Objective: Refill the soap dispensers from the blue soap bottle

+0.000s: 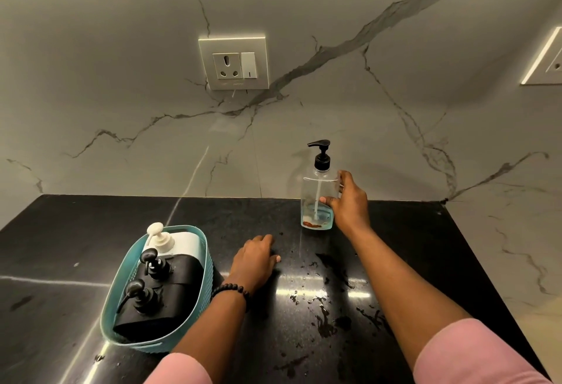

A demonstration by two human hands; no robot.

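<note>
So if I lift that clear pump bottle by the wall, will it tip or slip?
The clear pump bottle looks nearly empty, so probably light. Tall with a pump on top, it may tip if nudged high. The counter shows wet spots, so its base might slide.

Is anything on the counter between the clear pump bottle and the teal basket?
Only the left hand, resting on the black counter between the clear pump bottle, gripped by the right hand, and the teal basket.
</note>
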